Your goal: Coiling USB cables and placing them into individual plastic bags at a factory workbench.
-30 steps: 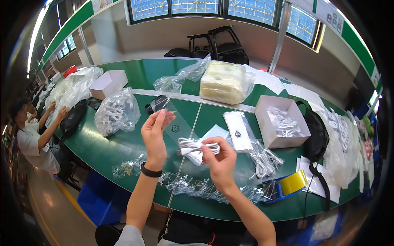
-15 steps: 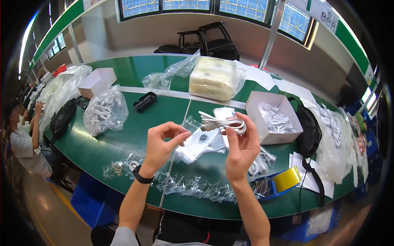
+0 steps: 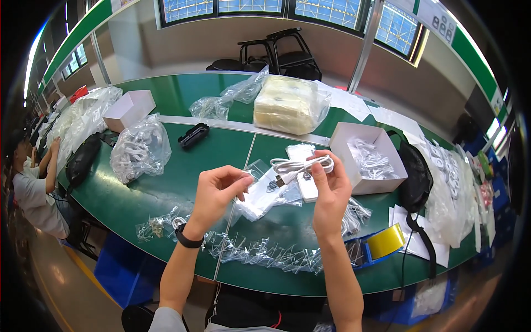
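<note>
Coiled white cable held up over the green table [image 3: 166,188], bag pinched ready beside it.

The open white box [image 3: 387,180] of cables sat close at the right; the right hand [image 3: 331,191] gripped the coiled cable [image 3: 301,165] while the left hand [image 3: 217,191] fingers pinched the small clear bag [image 3: 264,191], just beside it.

Bright, even daylight comes through the windows [image 3: 310,8] along the far wall. The green table [image 3: 166,188] shows soft glare and faint shadows. Centre is sharp; straight edges bow outward, and black corners frame the view.
</note>
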The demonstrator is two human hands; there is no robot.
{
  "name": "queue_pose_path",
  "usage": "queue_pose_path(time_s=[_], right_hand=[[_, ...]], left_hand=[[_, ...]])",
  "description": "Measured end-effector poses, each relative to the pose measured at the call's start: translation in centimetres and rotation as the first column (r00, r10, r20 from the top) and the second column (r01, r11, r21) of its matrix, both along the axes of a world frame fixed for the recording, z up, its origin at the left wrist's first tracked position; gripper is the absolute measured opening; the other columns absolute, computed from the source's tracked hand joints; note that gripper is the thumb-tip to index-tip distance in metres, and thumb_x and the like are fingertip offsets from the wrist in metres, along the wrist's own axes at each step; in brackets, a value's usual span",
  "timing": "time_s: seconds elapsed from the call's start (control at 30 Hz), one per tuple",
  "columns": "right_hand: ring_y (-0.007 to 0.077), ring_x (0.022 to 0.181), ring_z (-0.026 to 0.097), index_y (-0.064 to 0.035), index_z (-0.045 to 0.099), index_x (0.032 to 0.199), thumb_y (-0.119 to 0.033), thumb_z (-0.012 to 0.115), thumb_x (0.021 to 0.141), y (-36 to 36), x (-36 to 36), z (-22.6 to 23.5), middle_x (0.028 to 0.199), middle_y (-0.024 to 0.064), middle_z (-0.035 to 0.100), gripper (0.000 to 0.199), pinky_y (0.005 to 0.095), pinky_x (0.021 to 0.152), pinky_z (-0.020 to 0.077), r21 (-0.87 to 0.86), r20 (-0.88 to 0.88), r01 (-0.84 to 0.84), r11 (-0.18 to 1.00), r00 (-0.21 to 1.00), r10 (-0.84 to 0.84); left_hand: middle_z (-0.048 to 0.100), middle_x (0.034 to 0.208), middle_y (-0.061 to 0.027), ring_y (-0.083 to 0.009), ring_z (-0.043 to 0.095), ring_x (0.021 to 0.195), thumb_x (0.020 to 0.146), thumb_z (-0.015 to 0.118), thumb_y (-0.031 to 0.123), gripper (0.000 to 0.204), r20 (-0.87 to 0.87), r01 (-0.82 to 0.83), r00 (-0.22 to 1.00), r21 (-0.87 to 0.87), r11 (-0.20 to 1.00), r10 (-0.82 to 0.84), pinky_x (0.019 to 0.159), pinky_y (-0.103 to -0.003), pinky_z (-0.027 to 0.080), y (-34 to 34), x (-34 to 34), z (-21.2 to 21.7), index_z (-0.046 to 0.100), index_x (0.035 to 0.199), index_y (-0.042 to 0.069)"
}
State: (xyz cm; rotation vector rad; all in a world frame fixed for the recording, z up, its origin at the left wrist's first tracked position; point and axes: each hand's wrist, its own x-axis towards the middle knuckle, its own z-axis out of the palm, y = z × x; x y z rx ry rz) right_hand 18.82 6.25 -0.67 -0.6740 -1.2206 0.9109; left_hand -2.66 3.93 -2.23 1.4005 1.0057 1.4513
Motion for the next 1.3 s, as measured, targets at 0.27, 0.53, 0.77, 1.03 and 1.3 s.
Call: queue_pose_path(time_s=[0.27, 0.53, 0.77, 1.03, 1.3], right_hand=[[0.0164, 0.079, 0.061, -0.0035, 0.046, 0.129, -0.043, 0.044, 0.106, 1.4, 0.4, -1.9, 0.085, 0.0059, 0.058, 0.045, 0.0323, 0.08, 0.0524, -0.312, -0.497, -0.375, 0.873, 0.847, 0.187], [0.009, 0.064, 0.05, -0.005, 0.055, 0.113, -0.029, 0.057, 0.102, 0.9, 0.2, -0.8, 0.085, 0.0021, 0.056, 0.026, 0.0239, 0.056, 0.0434, -0.527, -0.281, -0.452, 0.72, 0.892, 0.354], [0.0064, 0.066, 0.054, 0.0023, 0.059, 0.127, -0.008, 0.068, 0.091, 1.0, 0.4, -0.9, 0.09, 0.0048, 0.066, 0.039, 0.0231, 0.055, 0.0458, -0.352, 0.24, -0.181, 0.918, 0.931, 0.276], [0.0075, 0.066, 0.057, 0.0029, 0.067, 0.117, -0.007, 0.068, 0.091, 0.0, 0.2, 1.0, 0.088, 0.0067, 0.068, 0.028, 0.0206, 0.052, 0.0443, -0.215, 0.134, -0.064, 0.974, 0.986, 0.095], [0.0093, 0.079, 0.062, 0.0004, 0.072, 0.102, -0.007, 0.073, 0.087, -0.4, 0.9, 1.3, 0.092, 0.0054, 0.068, 0.017, 0.0217, 0.065, 0.0462, -0.033, 0.488, -0.039, 0.999, 0.871, 0.05]], left_hand=[[0.066, 0.075, -0.0033, -0.0096, 0.06, 0.063, 0.092, 0.069, 0.01, 0.011, 0.129, 0.035, 0.991, -0.079, 0.996, -0.024, 0.059, -0.023, 0.049, 0.5, -0.5, -0.4, 0.07, 0.093, -0.001], [0.067, 0.076, -0.0057, -0.0097, 0.062, 0.062, 0.092, 0.071, 0.011, 0.014, 0.079, 0.055, 0.996, -0.185, 0.981, -0.041, 0.059, -0.023, 0.049, 0.8, -0.2, -0.9, 0.069, 0.093, -0.003], [0.073, 0.085, -0.0105, -0.0128, 0.068, 0.068, 0.096, 0.065, 0.012, 0.019, -0.018, 0.038, 0.999, -0.103, 0.994, -0.04, 0.064, -0.023, 0.053, 0.7, 0.3, -0.8, 0.07, 0.088, -0.005], [0.066, 0.07, -0.0049, -0.0081, 0.056, 0.057, 0.101, 0.058, 0.016, 0.027, -0.244, -0.137, 0.96, 0.016, 0.99, 0.137, 0.053, -0.026, 0.043, 0.6, 0.5, -1.2, 0.069, 0.085, -0.004], [0.062, 0.068, -0.0101, -0.0224, 0.059, 0.055, 0.096, 0.061, 0.012, 0.016, -0.554, -0.147, 0.726, 0.453, 0.879, 0.407, 0.052, -0.033, 0.043, -0.2, 1.6, -0.8, 0.067, 0.085, 0.001]])
